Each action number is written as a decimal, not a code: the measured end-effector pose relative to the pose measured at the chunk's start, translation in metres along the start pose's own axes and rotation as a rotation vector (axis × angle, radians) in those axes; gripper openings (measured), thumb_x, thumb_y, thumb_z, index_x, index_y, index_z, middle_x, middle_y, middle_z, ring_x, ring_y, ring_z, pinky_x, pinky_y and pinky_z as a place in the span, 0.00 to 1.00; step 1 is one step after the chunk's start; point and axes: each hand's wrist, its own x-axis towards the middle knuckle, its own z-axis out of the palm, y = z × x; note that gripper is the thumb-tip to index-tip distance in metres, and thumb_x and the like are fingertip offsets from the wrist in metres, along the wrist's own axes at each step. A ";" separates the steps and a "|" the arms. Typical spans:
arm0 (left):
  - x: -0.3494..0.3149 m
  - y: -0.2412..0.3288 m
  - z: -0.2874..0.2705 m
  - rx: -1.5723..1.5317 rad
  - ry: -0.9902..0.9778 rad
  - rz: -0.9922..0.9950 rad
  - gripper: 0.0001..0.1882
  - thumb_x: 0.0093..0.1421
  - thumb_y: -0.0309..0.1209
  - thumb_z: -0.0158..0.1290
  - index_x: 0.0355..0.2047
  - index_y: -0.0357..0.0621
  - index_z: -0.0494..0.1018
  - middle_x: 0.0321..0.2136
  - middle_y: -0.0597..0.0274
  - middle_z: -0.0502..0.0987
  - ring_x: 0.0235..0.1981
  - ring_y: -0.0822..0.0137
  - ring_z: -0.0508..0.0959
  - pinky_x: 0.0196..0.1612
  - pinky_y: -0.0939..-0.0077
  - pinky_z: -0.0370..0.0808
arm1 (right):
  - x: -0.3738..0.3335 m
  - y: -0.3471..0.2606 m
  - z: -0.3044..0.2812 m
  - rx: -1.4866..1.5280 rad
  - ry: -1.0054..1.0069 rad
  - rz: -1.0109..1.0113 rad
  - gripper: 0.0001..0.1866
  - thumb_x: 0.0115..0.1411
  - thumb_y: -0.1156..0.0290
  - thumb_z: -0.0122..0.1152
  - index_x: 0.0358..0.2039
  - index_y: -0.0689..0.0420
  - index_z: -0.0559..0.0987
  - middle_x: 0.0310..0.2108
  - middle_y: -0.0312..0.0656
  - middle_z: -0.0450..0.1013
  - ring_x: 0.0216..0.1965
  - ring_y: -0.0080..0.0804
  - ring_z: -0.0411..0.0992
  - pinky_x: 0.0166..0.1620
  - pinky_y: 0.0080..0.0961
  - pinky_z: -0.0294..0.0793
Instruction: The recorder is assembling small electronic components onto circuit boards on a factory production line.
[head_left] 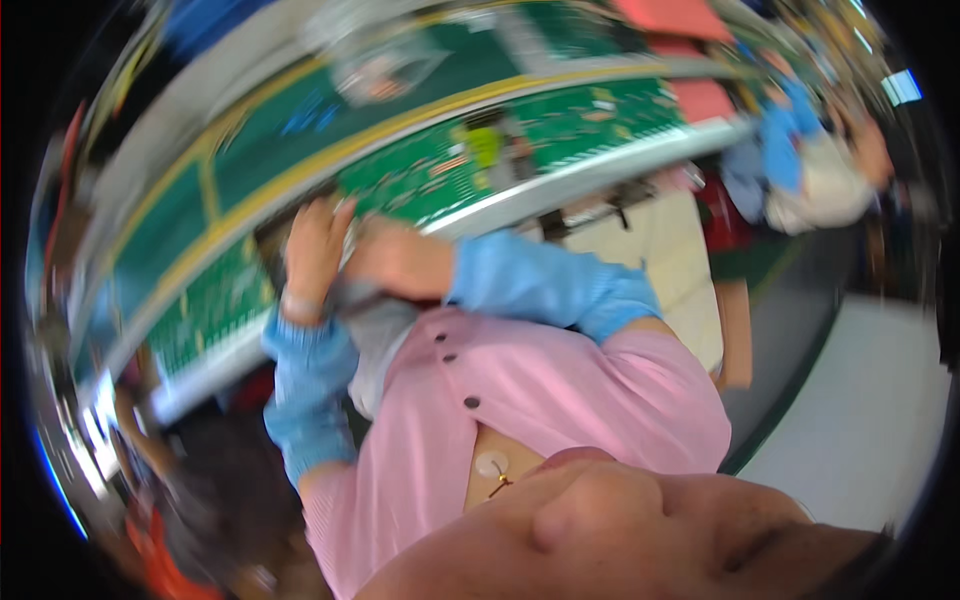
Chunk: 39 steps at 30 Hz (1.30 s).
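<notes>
My left hand [316, 248] is raised at the near edge of a long bench, its fingers bent toward my right hand. My right hand [395, 258] lies close against it and is smeared by motion, so its fingers cannot be made out. A small pale grey patch shows between the two hands, too blurred to name. Beside my left hand is a dark gap [272, 245] in the row of green circuit boards [410, 185]. Light blue sleeves cover both my forearms.
A pale metal rail [600, 183] edges the bench. Farther back lie a lime-yellow object [484, 147], a clear plastic bag [385, 75] and red-pink trays [690, 45]. A person with blue sleeves [785, 130] is at the right; another in dark clothes [225, 500] is at the lower left.
</notes>
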 end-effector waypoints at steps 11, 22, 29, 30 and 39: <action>0.064 -0.034 -0.129 -0.036 -0.087 0.080 0.18 0.64 0.35 0.39 0.32 0.34 0.74 0.30 0.50 0.72 0.35 0.53 0.70 0.39 0.63 0.65 | 0.093 0.030 0.028 -0.295 0.256 0.187 0.08 0.53 0.69 0.52 0.34 0.53 0.74 0.30 0.39 0.73 0.37 0.34 0.72 0.58 0.48 0.53; -0.021 -0.193 -0.270 0.771 0.397 -0.227 0.30 0.63 0.51 0.34 0.50 0.36 0.66 0.47 0.45 0.68 0.49 0.48 0.65 0.55 0.58 0.59 | 0.093 0.070 0.010 -0.430 0.348 0.438 0.10 0.52 0.70 0.52 0.36 0.52 0.74 0.26 0.38 0.73 0.35 0.35 0.72 0.59 0.53 0.51; -0.098 -0.293 -0.289 1.077 0.457 -0.701 0.37 0.60 0.60 0.30 0.56 0.43 0.60 0.56 0.45 0.58 0.58 0.46 0.56 0.58 0.54 0.55 | 0.053 0.096 -0.014 -0.533 0.363 0.717 0.10 0.52 0.69 0.52 0.36 0.52 0.76 0.29 0.38 0.73 0.39 0.36 0.71 0.58 0.50 0.54; -0.091 -0.302 -0.290 1.075 0.468 -0.684 0.37 0.60 0.60 0.29 0.56 0.43 0.60 0.56 0.45 0.58 0.58 0.46 0.56 0.58 0.54 0.55 | 0.056 0.101 -0.006 -0.487 0.551 0.574 0.10 0.52 0.69 0.53 0.36 0.53 0.76 0.31 0.39 0.73 0.42 0.36 0.69 0.58 0.47 0.56; -0.067 -0.342 -0.300 1.042 0.612 -0.651 0.38 0.59 0.61 0.29 0.57 0.45 0.59 0.57 0.46 0.57 0.58 0.45 0.54 0.58 0.54 0.54 | 0.061 0.112 -0.003 -0.480 0.728 0.465 0.12 0.48 0.64 0.58 0.33 0.55 0.78 0.36 0.39 0.73 0.50 0.43 0.64 0.55 0.38 0.61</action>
